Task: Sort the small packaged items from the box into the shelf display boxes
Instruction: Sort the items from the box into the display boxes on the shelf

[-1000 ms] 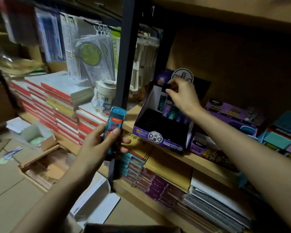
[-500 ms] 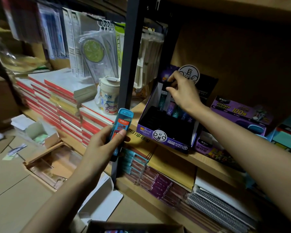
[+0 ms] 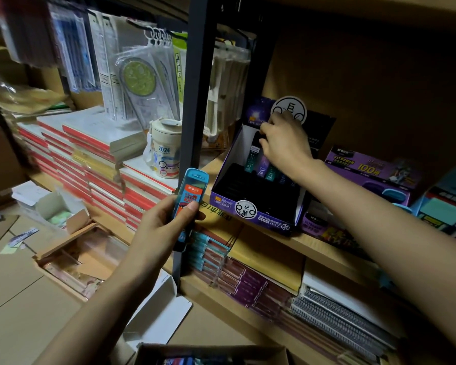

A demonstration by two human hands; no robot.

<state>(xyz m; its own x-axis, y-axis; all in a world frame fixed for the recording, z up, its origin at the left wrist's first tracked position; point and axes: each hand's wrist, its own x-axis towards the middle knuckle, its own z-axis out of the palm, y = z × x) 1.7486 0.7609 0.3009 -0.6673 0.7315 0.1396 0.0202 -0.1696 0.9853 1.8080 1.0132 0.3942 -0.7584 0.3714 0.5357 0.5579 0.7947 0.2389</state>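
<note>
The display box (image 3: pixel 253 206) stands on the shelf board (image 3: pixel 313 246), lead tubes (image 3: pixel 263 164) in its back row. At 9 o'clock, past the post (image 3: pixel 198 88), a mug (image 3: pixel 165 151) sits on stacked notebooks (image 3: pixel 95 143); at 3 o'clock, a carton (image 3: pixel 366 169); at 5 o'clock, below, spiral notebooks (image 3: pixel 337 309).

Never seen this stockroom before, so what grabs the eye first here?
The right hand reaches into the purple display box on the shelf, pinching a dark slim packet in its back row. Nearer, the left hand holds a bright blue case before the black shelf post. Red-edged notebook stacks fill the left.
</note>
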